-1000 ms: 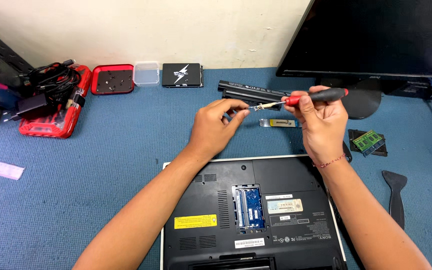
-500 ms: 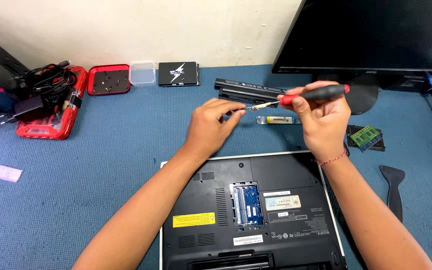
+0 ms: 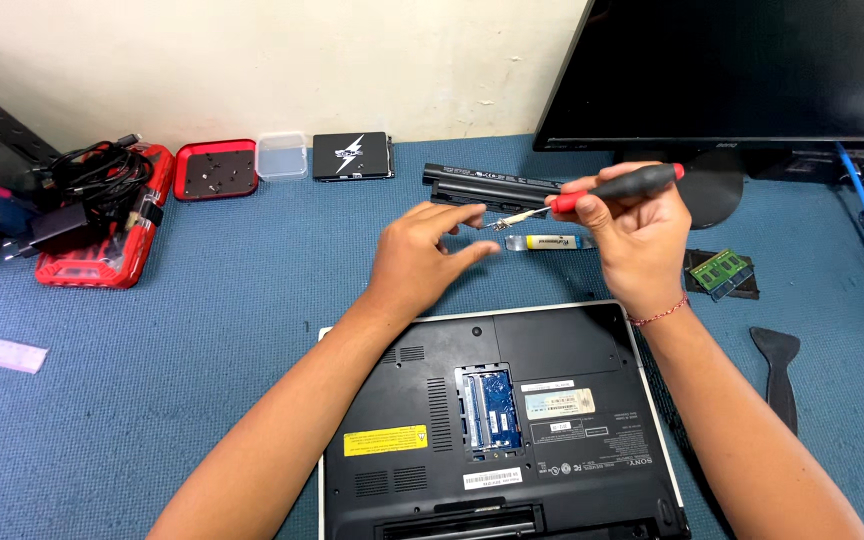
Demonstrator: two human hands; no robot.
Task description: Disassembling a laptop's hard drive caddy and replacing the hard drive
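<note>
My right hand grips a screwdriver with a red and black handle, held almost level above the blue mat with its metal tip pointing left. My left hand hovers just left of the tip, fingers spread and holding nothing I can see. Below both hands lies a black laptop, upside down, with its memory bay uncovered and blue circuit boards showing. A long black battery rests on the mat behind the hands.
A small white and yellow strip lies by the battery. Green memory modules and a black pry tool sit right. A monitor stands back right. At back left are a red tray, a clear box, a black drive and a cable-filled red case.
My left hand's fingers were pinched at the screwdriver tip; now they have drawn back a little and spread apart. The right hand keeps the screwdriver in nearly the same spot.
</note>
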